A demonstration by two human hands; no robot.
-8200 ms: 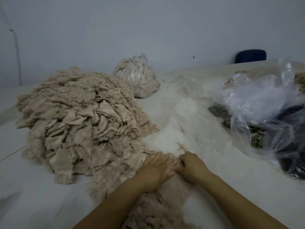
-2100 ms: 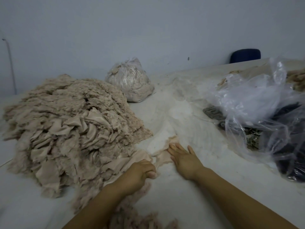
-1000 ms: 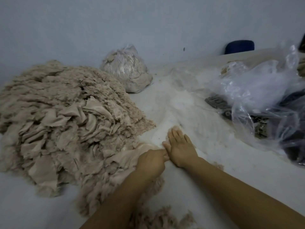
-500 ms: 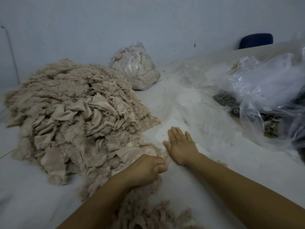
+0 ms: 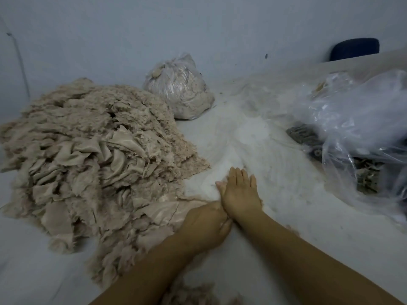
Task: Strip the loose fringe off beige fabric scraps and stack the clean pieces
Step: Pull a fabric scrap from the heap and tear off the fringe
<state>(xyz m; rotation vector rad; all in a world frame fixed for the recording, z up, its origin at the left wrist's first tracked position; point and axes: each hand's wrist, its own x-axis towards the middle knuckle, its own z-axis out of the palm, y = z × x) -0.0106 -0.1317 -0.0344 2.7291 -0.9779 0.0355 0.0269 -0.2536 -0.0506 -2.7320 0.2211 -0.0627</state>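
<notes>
A big heap of beige fabric scraps (image 5: 88, 150) with frayed edges fills the left of the white table. Its nearest flat scrap (image 5: 163, 213) runs under my left hand (image 5: 204, 225), whose fingers curl over that scrap's right edge and grip it. My right hand (image 5: 240, 192) lies flat, fingers straight and together, pressing on the white tabletop just beyond the left hand; the two hands touch. Whether cloth lies under the right palm is hidden. Loose beige fringe (image 5: 189, 293) sits between my forearms at the bottom edge.
A tied clear bag of beige fluff (image 5: 180, 89) stands at the back by the wall. Crumpled clear plastic bags (image 5: 352, 128) with dark patterned pieces (image 5: 304, 135) crowd the right side. A blue chair back (image 5: 354, 48) shows behind the table.
My left hand has drawn in against the right wrist, still gripping the scrap's edge. The right hand stays flat in about the same spot. The camera shifted slightly.
</notes>
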